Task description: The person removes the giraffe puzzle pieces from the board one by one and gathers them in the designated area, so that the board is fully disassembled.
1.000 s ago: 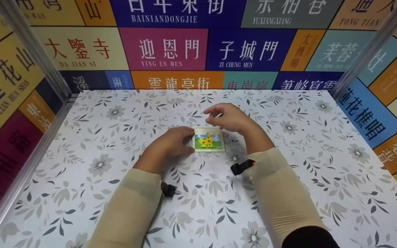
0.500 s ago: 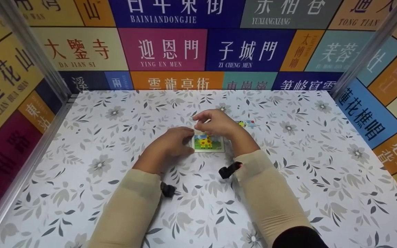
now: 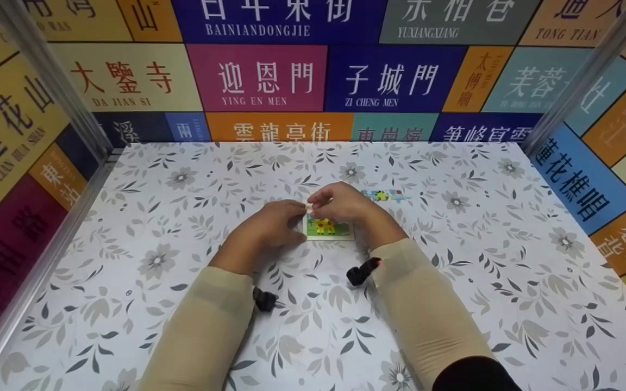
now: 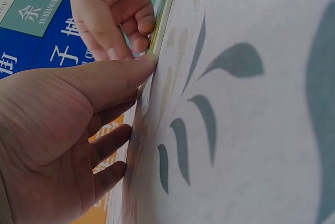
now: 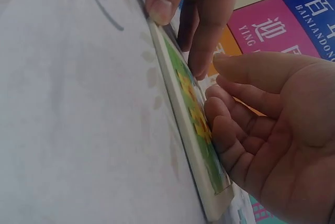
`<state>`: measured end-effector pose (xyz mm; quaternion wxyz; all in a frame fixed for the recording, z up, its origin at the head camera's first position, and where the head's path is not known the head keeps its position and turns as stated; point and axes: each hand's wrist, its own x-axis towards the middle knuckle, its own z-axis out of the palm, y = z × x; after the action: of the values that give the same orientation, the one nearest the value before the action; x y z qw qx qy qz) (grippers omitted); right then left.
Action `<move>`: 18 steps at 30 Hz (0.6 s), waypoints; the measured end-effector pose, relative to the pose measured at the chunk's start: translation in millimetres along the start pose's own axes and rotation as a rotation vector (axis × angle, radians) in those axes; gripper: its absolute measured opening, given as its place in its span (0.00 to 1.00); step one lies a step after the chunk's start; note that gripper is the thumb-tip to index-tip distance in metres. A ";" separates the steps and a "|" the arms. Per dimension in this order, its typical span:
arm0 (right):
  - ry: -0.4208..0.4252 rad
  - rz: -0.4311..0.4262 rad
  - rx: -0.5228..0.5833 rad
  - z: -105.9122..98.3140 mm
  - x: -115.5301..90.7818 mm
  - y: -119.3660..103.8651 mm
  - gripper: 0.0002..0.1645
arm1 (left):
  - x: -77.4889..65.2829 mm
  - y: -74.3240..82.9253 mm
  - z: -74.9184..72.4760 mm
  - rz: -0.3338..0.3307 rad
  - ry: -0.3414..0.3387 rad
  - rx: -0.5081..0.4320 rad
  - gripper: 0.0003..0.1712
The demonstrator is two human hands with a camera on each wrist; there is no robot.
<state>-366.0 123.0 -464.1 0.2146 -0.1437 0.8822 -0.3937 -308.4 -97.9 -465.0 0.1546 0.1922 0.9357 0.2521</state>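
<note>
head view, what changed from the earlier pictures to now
The right hand has moved left and toward the person, covering the far part of the puzzle board. Puzzle pieces beyond its wrist have come into view. Whether it holds anything is unclear. The left hand still grips the board's left side; the board stayed put.

My left grip (image 3: pixel 277 222) and right grip (image 3: pixel 343 203) are both bare. Behind the left one I wear a close-fitting beige sleeve (image 3: pixel 199 331), with a slightly greyer band near the cuff and a small black camera (image 3: pixel 264 300) on its inner side. Behind the right one, a matching sleeve (image 3: pixel 432 304) wrinkles farther back, where rounded black cloth (image 3: pixel 476 374) covers it; its black wrist camera (image 3: pixel 362 272) shows a speck of red.
</note>
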 end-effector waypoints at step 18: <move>-0.056 0.021 -0.112 3.0 1.7 -2.2 0.23 | 0.4 2.2 -0.2 -0.028 -0.016 0.019 0.41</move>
<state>-365.8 119.0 -464.6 0.2350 -0.1570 0.8980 -0.3374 -308.2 -96.1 -463.7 0.1640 0.1824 0.9394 0.2394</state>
